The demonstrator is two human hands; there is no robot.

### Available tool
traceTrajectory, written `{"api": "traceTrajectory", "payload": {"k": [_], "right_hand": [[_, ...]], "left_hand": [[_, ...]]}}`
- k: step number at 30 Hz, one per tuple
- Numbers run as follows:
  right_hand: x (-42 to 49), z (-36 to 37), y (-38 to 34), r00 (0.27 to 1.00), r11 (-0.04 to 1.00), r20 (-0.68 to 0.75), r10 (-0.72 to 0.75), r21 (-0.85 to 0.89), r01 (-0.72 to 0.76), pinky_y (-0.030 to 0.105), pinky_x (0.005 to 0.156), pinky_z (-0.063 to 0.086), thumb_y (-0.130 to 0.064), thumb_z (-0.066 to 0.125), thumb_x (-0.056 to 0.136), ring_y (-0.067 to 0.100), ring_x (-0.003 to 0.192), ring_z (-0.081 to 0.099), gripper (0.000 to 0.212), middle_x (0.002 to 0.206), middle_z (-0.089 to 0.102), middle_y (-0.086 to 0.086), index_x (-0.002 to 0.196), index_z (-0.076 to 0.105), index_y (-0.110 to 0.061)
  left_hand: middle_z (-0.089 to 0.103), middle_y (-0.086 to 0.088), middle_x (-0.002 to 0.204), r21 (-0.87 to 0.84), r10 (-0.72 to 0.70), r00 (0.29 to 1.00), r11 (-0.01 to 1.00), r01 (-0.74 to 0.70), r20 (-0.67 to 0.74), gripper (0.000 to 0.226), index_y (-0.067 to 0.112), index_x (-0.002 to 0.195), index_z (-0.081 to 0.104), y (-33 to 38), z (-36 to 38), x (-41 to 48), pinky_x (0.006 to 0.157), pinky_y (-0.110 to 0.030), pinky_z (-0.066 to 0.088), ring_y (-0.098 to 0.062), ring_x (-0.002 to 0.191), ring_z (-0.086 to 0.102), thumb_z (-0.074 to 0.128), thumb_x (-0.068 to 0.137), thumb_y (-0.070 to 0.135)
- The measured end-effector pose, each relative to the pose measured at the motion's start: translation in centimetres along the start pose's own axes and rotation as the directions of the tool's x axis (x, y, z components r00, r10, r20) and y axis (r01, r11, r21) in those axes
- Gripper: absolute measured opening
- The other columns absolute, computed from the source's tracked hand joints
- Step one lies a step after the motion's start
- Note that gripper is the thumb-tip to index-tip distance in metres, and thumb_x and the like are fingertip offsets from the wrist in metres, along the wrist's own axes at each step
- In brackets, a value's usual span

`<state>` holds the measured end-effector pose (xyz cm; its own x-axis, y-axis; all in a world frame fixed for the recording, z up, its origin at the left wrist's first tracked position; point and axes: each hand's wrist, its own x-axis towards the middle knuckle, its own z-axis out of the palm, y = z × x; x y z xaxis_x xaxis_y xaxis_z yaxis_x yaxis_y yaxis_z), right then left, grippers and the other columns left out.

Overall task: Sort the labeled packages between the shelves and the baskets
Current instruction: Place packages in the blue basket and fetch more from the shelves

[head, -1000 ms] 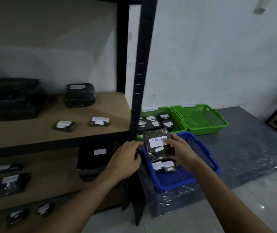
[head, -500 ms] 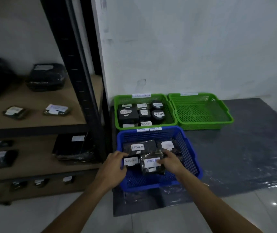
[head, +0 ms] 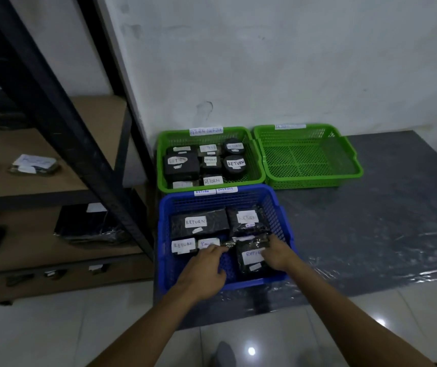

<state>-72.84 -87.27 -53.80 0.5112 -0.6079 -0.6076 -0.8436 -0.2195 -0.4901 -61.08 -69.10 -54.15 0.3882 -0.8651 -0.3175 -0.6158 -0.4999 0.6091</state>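
Both your hands are down in the blue basket [head: 164, 234], lower centre of the frame.

Your right hand [head: 278, 254] grips a black package [head: 251, 260] lying at the basket's front right. Your left hand [head: 206, 266] rests open, fingers stretched toward the small labelled packs [head: 183, 245]. Two bigger parcels [head: 198, 225] fill the back row. Behind, the left green basket [head: 160, 165] is packed with "RETURN" parcels, and the right green basket [head: 304, 160] shows bare mesh. The black shelf post [head: 66, 128] stands close on the left, and grey mat [head: 370, 221] stretches to the right.

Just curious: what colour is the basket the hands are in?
The basket is blue, best seen in the head view.
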Motion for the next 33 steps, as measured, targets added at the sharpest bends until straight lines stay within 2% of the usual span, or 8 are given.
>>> {"api": "traceTrajectory", "payload": {"k": [5,8,11,13,15,20,25,33], "right_hand": [[1.2,0.0,-0.2,0.997,0.979,0.028,0.068,-0.196,-0.061,0.03,0.09,0.047,-0.01,0.052,0.095,0.029,0.115,0.058,0.03,0.128,0.058,0.017,0.123,0.052,0.001],[1.0,0.5,-0.1,0.998,0.953,-0.033,0.047,-0.296,-0.054,0.039,0.097,0.046,-0.012,0.056,0.092,0.034,0.122,0.053,0.051,0.137,0.048,0.02,0.136,0.034,-0.002],[0.5,1.0,0.4,0.974,0.886,-0.138,-0.18,-0.453,0.1,0.043,0.087,0.05,-0.011,0.06,0.087,0.034,0.119,0.051,0.058,0.137,0.038,0.013,0.136,0.031,-0.015],[0.7,1.4,1.0,0.917,0.802,-0.09,-0.389,-0.524,0.288,0.041,0.086,0.053,-0.016,0.062,0.087,0.029,0.121,0.045,0.054,0.135,0.037,0.005,0.136,0.039,-0.023],[1.0,1.8,1.5,0.882,0.743,-0.018,-0.471,-0.547,0.386,0.041,0.087,0.054,-0.028,0.062,0.088,0.026,0.12,0.042,0.048,0.132,0.041,0.0,0.133,0.046,-0.025],[1.3,2.8,1.4,0.882,0.767,-0.064,-0.466,-0.527,0.367,0.042,0.087,0.054,-0.037,0.059,0.089,0.023,0.118,0.043,0.04,0.124,0.047,-0.002,0.127,0.051,-0.024],[2.0,3.4,1.3,0.88,0.733,-0.043,-0.474,-0.573,0.367,0.04,0.091,0.054,-0.024,0.062,0.09,0.026,0.118,0.048,0.039,0.125,0.05,0.001,0.127,0.051,-0.018],[2.2,4.0,1.2,0.891,0.678,0.036,-0.453,-0.635,0.37,0.042,0.101,0.049,-0.017,0.058,0.093,0.029,0.128,0.044,0.042,0.132,0.05,0.006,0.134,0.048,-0.014]], "left_hand": [[0.017,0.004,0.16,-0.035,-0.023,0.993,0.999,0.028,0.118,0.068,0.023,0.154,0.017,1.2,2.1,1.8,0.119,-0.033,0.022,-0.014,0.145,0.021,0.05,0.094,0.024],[0.011,0.005,0.161,-0.06,-0.028,0.989,0.997,0.037,0.146,0.07,0.025,0.154,0.013,1.7,2.9,2.7,0.119,-0.038,0.023,-0.017,0.146,0.018,0.05,0.095,0.023],[0.019,0.003,0.159,-0.094,-0.048,0.989,0.994,0.062,0.143,0.071,0.026,0.154,0.013,2.1,3.7,3.2,0.116,-0.039,0.028,-0.019,0.142,0.026,0.05,0.094,0.021],[0.028,0.001,0.154,-0.128,-0.055,0.991,0.989,0.07,0.119,0.069,0.027,0.153,0.015,2.5,4.1,3.4,0.113,-0.039,0.033,-0.019,0.138,0.033,0.05,0.094,0.019],[0.035,0.0,0.149,-0.169,-0.068,0.994,0.982,0.081,0.084,0.066,0.028,0.151,0.021,2.6,4.2,3.4,0.111,-0.039,0.035,-0.019,0.134,0.037,0.049,0.093,0.014],[0.05,-0.001,0.135,-0.225,-0.104,0.992,0.967,0.117,0.07,0.052,0.025,0.139,0.039,2.2,4.2,4.5,0.106,-0.036,0.04,-0.017,0.122,0.048,0.048,0.09,0.008],[0.058,0.004,0.117,-0.256,-0.177,0.976,0.945,0.204,0.124,0.061,0.036,0.138,0.029,1.9,5.8,5.2,0.093,-0.039,0.051,-0.01,0.101,0.058,0.054,0.087,0.014],[0.055,-0.004,0.125,-0.253,-0.214,0.967,0.936,0.244,0.139,0.072,0.036,0.142,0.023,1.5,6.4,5.7,0.095,-0.043,0.05,-0.017,0.108,0.056,0.052,0.082,0.012]]}}
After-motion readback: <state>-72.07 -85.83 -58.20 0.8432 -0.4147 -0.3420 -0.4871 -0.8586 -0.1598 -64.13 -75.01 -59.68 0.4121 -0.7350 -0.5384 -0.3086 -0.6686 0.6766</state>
